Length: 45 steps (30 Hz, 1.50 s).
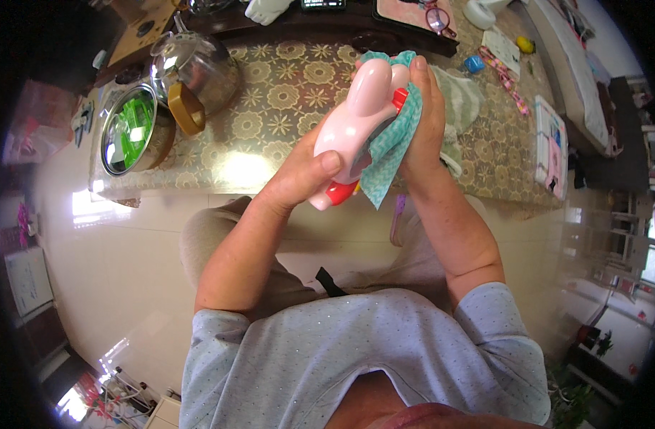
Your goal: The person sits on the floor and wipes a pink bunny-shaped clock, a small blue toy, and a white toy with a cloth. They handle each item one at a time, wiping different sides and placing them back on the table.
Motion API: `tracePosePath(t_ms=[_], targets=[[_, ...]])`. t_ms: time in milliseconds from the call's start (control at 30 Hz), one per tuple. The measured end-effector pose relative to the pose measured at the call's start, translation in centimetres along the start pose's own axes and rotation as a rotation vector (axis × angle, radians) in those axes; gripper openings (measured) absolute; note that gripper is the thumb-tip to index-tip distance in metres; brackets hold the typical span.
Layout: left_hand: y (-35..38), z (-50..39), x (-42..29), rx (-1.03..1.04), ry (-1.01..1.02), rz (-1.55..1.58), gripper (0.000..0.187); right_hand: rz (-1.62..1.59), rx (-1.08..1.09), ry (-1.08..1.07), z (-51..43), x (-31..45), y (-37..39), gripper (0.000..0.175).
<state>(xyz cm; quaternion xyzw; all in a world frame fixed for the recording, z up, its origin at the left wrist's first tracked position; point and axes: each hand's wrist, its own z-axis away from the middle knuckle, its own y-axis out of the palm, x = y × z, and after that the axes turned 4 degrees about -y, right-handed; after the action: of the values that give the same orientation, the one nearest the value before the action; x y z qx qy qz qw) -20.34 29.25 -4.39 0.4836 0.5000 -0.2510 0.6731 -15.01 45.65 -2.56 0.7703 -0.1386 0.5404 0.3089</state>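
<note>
My left hand [301, 174] grips a glossy pink plastic toy [341, 137] with two rounded, ear-like parts and red pieces, its thumb lying on the near side. The toy is tilted, held above the front part of the table. My right hand [429, 120] presses a teal cloth [394, 145] with a white zigzag pattern against the toy's right side. One end of the cloth hangs below, and another part shows behind the ears. The cloth and my hands hide much of the toy's right side and its back.
A patterned cover lies on the table [276, 107]. At left stand a glass teapot [196, 69] and a metal bowl [165, 131] with green packets. A striped green cloth [459, 99], a blue cube [474, 64] and a lanyard [504, 80] lie at right. Eyeglasses [439, 21] rest at the back.
</note>
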Motion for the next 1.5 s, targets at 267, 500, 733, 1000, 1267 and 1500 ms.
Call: tracePosePath(t_ms=[267, 500, 733, 1000, 1267, 1500], targets=[[-0.2, -0.8, -0.3, -0.071, 0.113, 0.149, 0.121, 0.195, 0.038, -0.098, 1.8, -1.0, 1.4, 0.039], [-0.4, -0.9, -1.2, -0.268, 0.221, 0.152, 0.110, 0.731, 0.281, -0.563, 3.0, -1.7, 2.8, 0.054], [0.0, -0.8, -0.8, -0.348, 0.133, 0.212, 0.092, 0.967, 0.528, -0.791, 4.0, -0.7, 3.3, 0.055], [-0.7, -1.2, -0.9, -0.390, 0.257, 0.251, 0.101, 1.025, 0.396, -0.765, 2.3, -0.9, 2.1, 0.052], [0.3, -1.3, -1.1, -0.382, 0.119, 0.229, 0.092, 0.890, 0.558, -0.790, 4.2, -0.9, 3.5, 0.048], [-1.6, -0.9, -2.2, -0.380, 0.285, 0.318, 0.102, 1.107, 0.393, -0.942, 1.3, -0.9, 0.9, 0.034]])
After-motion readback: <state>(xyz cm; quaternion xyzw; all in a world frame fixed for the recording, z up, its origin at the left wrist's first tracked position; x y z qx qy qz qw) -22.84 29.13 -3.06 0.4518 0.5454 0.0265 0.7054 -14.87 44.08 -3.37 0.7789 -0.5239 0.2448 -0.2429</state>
